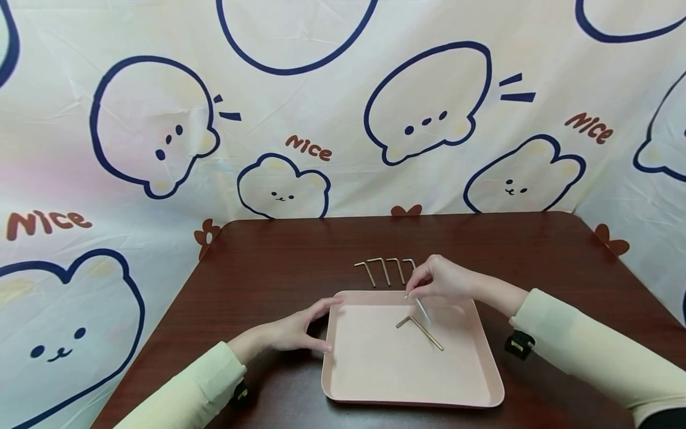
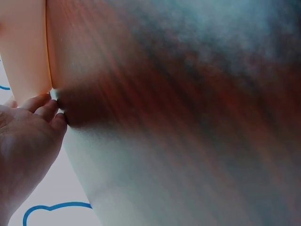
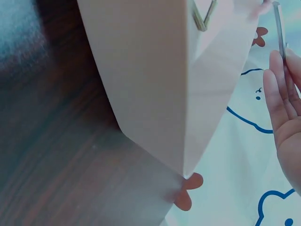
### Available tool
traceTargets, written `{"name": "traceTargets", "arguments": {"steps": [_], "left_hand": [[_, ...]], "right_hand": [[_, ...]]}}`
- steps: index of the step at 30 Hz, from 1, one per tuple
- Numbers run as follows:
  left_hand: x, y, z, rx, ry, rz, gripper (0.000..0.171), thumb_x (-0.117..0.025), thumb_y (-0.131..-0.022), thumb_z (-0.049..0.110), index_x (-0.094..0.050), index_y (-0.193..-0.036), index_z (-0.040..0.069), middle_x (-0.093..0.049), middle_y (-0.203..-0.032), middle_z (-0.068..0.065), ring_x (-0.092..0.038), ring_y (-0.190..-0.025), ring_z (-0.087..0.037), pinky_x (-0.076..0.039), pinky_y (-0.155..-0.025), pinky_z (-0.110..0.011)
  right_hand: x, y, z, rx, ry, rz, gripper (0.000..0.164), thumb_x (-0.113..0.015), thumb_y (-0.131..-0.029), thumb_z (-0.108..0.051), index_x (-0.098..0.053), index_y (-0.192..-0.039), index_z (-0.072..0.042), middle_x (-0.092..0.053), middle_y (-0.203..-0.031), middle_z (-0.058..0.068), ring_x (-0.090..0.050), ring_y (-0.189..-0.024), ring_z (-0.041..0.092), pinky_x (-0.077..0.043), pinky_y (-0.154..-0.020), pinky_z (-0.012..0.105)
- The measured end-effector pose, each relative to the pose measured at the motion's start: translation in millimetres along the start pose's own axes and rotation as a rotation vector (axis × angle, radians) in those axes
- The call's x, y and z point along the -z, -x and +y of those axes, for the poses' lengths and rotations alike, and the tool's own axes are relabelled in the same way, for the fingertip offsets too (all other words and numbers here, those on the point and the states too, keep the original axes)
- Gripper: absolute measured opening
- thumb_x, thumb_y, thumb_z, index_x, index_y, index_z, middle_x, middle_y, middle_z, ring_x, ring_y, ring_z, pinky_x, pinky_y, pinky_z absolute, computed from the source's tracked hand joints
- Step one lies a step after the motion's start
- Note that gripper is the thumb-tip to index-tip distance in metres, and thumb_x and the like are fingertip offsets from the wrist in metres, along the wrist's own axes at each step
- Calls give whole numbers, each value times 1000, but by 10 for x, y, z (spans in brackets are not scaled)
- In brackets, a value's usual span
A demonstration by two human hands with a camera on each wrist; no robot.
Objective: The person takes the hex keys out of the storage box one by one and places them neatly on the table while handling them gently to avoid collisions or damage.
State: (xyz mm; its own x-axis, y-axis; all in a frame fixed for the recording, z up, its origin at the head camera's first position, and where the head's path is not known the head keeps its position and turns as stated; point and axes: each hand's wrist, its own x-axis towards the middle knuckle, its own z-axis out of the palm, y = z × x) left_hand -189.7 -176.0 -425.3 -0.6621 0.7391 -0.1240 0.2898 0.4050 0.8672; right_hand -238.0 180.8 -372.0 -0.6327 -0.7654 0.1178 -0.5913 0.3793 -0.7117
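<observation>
Between the thumb and fingers of my right hand is a silver L-shaped hex key, pinched over the far part of a pink tray. In the right wrist view this hex key points up from the fingertips. A bronze hex key lies in the tray, just nearer than the held one. My left hand rests against the tray's left side, thumb and forefinger spread along the edge. The left wrist view shows its fingertips touching the tray's outside near the table.
Behind the tray several more hex keys, such as a bronze one, lie in a row; the rightmost is partly hidden by my right hand. The dark wooden table ends at a printed cloth backdrop.
</observation>
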Motion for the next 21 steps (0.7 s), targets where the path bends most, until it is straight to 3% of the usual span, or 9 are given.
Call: {"name": "traceTargets", "arguments": {"steps": [11,21], "left_hand": [[0,-6,22,5,0,-2,87,-78,-84,16,-24,-151,17,-23,-158,-4,-18,-143,-16,-14,-113,-41],[-7,-7,13,0,2,0,85,-78,-85,16,-25,-151,16,-22,-158,-9,-17,-144,-22,-14,-113,-42]], "right_hand": [[183,-36,-70,-43,52,51,7,-75,-84,-4,-77,-86,-10,-71,-78,0,-61,-69,9,-53,-66,25],[386,-84,-59,-50,98,104,4,-74,-86,-4,-76,-89,-7,-71,-81,-1,-63,-72,12,-53,-68,26]]}}
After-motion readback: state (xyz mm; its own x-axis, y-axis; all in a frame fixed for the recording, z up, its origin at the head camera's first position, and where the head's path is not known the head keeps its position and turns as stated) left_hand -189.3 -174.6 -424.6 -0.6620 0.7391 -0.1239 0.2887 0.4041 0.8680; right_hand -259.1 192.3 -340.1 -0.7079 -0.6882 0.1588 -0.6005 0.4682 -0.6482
